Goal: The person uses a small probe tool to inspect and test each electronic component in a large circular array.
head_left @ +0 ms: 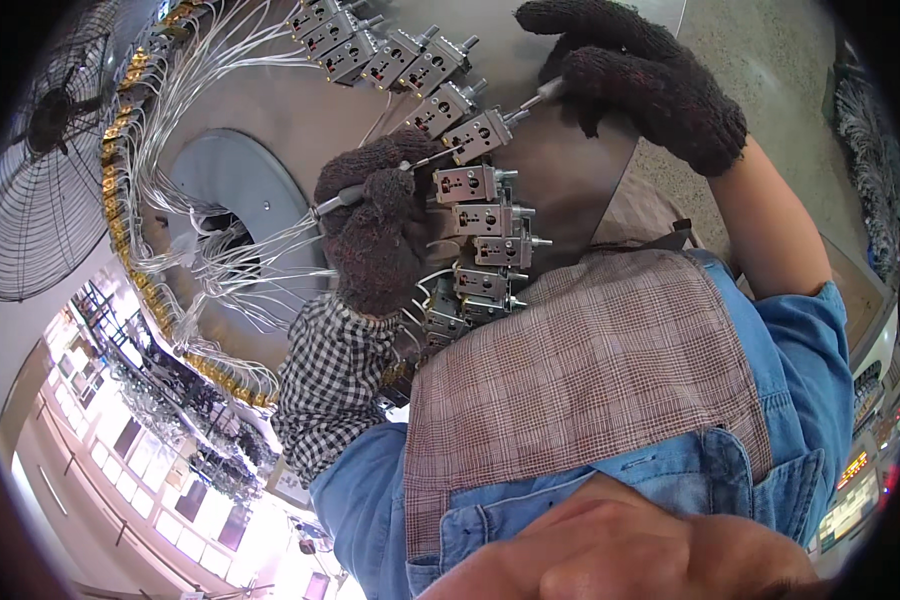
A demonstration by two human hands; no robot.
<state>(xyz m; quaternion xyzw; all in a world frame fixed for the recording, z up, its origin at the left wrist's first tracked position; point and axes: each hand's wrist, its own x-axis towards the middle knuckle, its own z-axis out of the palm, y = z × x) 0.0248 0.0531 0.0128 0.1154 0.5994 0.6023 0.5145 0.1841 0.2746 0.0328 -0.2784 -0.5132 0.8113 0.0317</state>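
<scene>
Right of left fingers (pixel 394 192): metal blocks (pixel 465 184), curved row
Left grip: grey cylinder (pixel 341 200), clenched
Right fingers (pixel 610 76): at grey rod (pixel 538 97), grip unclear
Table (pixel 568 190): bare steel below right fingers, edge beneath them
Fan (pixel 52 122): well left

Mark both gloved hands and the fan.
Left gloved hand (pixel 375 235), head view: middle of the glove.
Right gloved hand (pixel 655 95), head view: middle of the glove.
Fan (pixel 52 120), head view: hub behind the wire guard.
</scene>
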